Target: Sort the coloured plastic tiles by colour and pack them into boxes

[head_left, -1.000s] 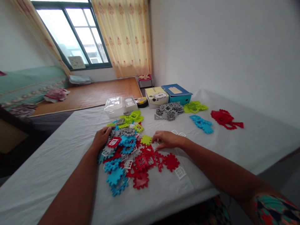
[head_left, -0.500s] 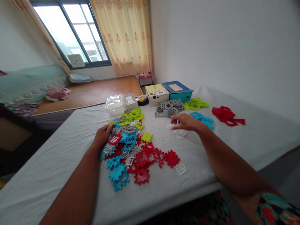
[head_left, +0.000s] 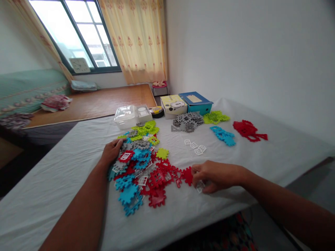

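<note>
A mixed pile of red, blue, grey and green interlocking plastic tiles (head_left: 142, 167) with small white window pieces lies on the white table (head_left: 52, 181). My left hand (head_left: 112, 150) rests with curled fingers on the pile's left edge. My right hand (head_left: 213, 175) is pinched round a white window piece (head_left: 200, 185) lying near the table's front, beside a red tile (head_left: 187, 175). Three white window pieces (head_left: 195, 145) lie in a small group further back.
Sorted heaps sit at the back: grey tiles (head_left: 187, 121), green tiles (head_left: 215, 117), blue tiles (head_left: 223, 135), red tiles (head_left: 247, 130). Behind them stand a clear plastic box (head_left: 129, 116), a yellow box (head_left: 173, 104) and a blue box (head_left: 196, 100). The wall runs along the right.
My right hand left a white piece with the small group at the back, then came back toward the front and closed on another white piece. My left hand stayed on the pile.
</note>
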The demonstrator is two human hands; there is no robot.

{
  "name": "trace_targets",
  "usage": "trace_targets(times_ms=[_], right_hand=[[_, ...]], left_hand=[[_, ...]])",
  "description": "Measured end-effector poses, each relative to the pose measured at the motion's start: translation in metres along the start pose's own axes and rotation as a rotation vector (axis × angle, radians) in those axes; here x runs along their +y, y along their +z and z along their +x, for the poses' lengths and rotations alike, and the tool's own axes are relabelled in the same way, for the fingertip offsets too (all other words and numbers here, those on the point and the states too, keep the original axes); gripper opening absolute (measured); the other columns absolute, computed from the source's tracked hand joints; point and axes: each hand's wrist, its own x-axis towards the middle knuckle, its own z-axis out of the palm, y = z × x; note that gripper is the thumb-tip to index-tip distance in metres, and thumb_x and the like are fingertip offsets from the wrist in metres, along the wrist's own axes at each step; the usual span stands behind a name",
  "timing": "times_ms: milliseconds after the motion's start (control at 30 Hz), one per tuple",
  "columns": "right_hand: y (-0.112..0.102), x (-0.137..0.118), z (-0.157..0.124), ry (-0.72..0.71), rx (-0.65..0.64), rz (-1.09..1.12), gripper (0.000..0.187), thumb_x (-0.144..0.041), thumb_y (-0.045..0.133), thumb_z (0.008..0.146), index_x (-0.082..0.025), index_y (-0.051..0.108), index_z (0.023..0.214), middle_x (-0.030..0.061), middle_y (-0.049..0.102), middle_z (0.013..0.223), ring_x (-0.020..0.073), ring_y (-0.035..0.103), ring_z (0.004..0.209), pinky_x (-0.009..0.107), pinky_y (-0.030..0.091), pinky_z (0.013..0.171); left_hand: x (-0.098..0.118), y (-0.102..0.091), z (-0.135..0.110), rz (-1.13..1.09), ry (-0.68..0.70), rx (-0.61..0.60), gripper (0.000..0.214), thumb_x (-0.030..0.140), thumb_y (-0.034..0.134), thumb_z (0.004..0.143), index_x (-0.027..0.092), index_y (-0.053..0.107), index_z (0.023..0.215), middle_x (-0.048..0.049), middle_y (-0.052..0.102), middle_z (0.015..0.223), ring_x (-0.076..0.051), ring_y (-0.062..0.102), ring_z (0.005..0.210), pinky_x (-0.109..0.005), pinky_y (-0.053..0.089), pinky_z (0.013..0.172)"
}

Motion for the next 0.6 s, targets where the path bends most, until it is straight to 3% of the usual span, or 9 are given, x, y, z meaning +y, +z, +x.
trace_targets(times_ms=[100, 267, 400, 600], right_hand=[[0.003, -0.004, -0.002, 0.031, 0.070, -0.074, 0.016, -0.014, 0.063, 0.077, -0.021, 0.067, 0.091, 0.0032, 0.061, 0.097, 0.0131, 0.057, 0.079, 0.022, 0.041, 0.070], [0.002, -0.006, -0.004, 0.039, 0.076, -0.023, 0.025, -0.024, 0.071, 0.075, -0.023, 0.066, 0.100, 0.0045, 0.059, 0.108, 0.0169, 0.058, 0.093, 0.025, 0.043, 0.081], [0.003, -0.001, -0.006, 0.063, 0.108, 0.000, 0.017, -0.017, 0.067, 0.076, -0.021, 0.065, 0.092, 0.0048, 0.059, 0.103, 0.0158, 0.057, 0.089, 0.025, 0.044, 0.079], [0.007, 0.000, -0.016, 0.102, 0.091, 0.049, 0.029, -0.031, 0.072, 0.076, -0.022, 0.064, 0.103, 0.0058, 0.057, 0.109, 0.0186, 0.056, 0.099, 0.028, 0.044, 0.085]], left_hand=[[-0.001, 0.000, 0.000, 0.006, 0.006, -0.005, 0.046, 0.048, 0.044, 0.082, 0.020, 0.074, 0.102, -0.0037, 0.072, 0.111, -0.024, 0.062, 0.108, -0.032, 0.046, 0.096], [-0.001, 0.001, 0.000, 0.014, 0.028, -0.011, 0.048, 0.049, 0.043, 0.082, 0.019, 0.074, 0.102, -0.0052, 0.071, 0.112, -0.024, 0.062, 0.109, -0.033, 0.044, 0.098], [0.000, 0.000, -0.001, 0.010, 0.030, -0.006, 0.049, 0.050, 0.042, 0.081, 0.018, 0.074, 0.101, -0.0054, 0.071, 0.112, -0.023, 0.062, 0.108, -0.033, 0.045, 0.098], [0.001, -0.001, -0.001, 0.014, 0.044, -0.012, 0.048, 0.050, 0.042, 0.081, 0.019, 0.074, 0.099, -0.0048, 0.072, 0.110, -0.024, 0.063, 0.107, -0.033, 0.046, 0.096]])
